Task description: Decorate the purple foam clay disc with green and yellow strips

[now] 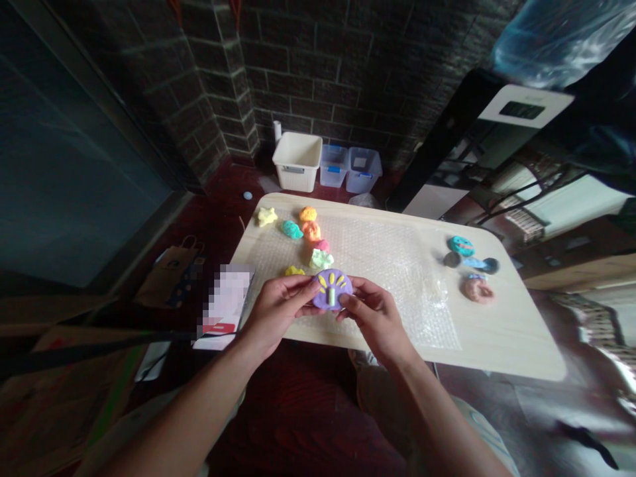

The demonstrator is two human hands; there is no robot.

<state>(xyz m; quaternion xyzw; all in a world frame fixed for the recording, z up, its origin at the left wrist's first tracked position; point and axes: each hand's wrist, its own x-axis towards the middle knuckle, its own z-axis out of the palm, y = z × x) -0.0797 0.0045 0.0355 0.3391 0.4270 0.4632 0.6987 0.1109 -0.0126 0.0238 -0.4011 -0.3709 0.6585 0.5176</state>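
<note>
Between my two hands, above the table's near edge, is a purple clay disc [322,301] with yellow petal shapes fanned along its top and a pale green strip in the middle. My left hand [285,298] grips its left side, thumb on the front. On the right side my right hand [370,306] pinches it, thumb pressed near the lower right. Just beyond lie a pale green clay lump [321,259], a pink one [321,245], an orange one [311,230] and a yellow-orange one [308,213]. A yellow clay piece [294,271] is partly hidden behind my left hand.
Bubble wrap [382,265] covers much of the pale table [517,331]. A yellow star [267,216] and teal clay piece [291,229] lie far left. At right are a teal disc [462,246], a dumbbell-like piece [472,263] and a pinkish ring [477,289]. Bins [298,159] stand behind.
</note>
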